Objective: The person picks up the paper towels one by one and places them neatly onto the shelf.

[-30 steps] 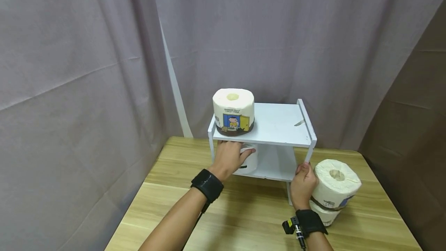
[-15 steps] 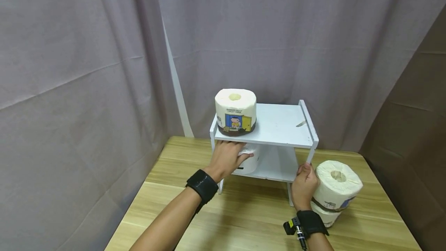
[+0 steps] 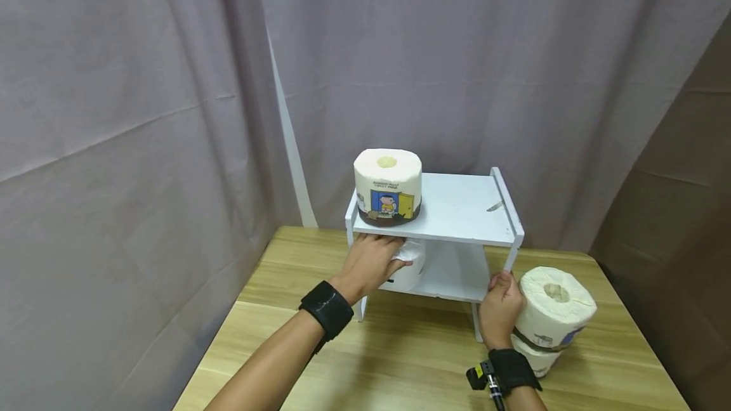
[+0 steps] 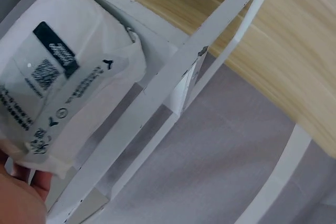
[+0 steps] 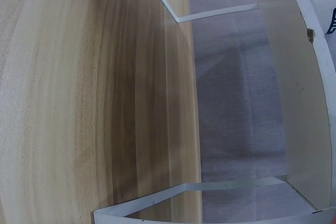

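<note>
A small white two-tier shelf (image 3: 465, 208) stands on the wooden table. My left hand (image 3: 370, 265) reaches under its upper board and grips a wrapped toilet roll (image 3: 412, 276) at the left of the lower board, thumb at the roll's front. In the left wrist view, dark print shows on the roll's wrapper (image 4: 89, 85), with the fingers at its edge. My right hand (image 3: 501, 308) holds the shelf's right front leg. Another toilet roll (image 3: 387, 192), with a cartoon print, sits upright on the upper board's left end.
Right beside my right hand, one toilet roll (image 3: 555, 306) is stacked on another (image 3: 537, 357). Grey curtains (image 3: 434, 62) hang behind and left of the table (image 3: 411, 360). In the right wrist view, the shelf's underside (image 5: 294, 93) shows above the tabletop.
My left hand has shifted slightly left and toward me at the lower roll, showing more of the roll's top. My right hand keeps its hold on the leg. The head view has shifted slightly.
</note>
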`<state>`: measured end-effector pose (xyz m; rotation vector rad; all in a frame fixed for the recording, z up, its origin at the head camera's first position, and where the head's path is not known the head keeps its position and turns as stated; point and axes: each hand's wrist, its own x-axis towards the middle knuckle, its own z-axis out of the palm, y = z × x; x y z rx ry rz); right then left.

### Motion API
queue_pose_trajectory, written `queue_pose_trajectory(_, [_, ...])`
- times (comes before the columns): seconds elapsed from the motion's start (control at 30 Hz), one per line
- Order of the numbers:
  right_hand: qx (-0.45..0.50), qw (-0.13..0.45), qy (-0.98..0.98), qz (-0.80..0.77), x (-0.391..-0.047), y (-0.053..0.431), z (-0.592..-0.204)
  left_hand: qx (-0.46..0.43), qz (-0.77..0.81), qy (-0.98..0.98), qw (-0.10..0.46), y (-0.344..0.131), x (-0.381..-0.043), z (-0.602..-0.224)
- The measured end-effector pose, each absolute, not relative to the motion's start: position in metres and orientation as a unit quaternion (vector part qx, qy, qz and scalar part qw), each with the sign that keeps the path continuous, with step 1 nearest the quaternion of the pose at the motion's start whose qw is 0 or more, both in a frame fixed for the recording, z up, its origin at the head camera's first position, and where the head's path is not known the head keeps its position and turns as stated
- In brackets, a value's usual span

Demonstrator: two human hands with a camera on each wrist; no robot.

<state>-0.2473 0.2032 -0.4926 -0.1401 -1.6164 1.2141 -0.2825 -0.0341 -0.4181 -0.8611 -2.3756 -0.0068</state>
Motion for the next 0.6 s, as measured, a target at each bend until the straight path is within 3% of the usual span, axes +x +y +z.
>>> queue_pose_trajectory(0.23, [-0.059, 0.524, -0.677, 0.513, -0.2443, 0.2037, -0.4913, -0.328, 0.011, -0.887, 0.325, -0.0322, -0.2798, -0.4176])
queue_pose_trajectory(0.6, [-0.063, 0.518, -0.675, 0.521, -0.2445, 0.2036, -0.4932, -0.314, 0.032, -0.907, 0.279, -0.0282, -0.2749, -0.4175])
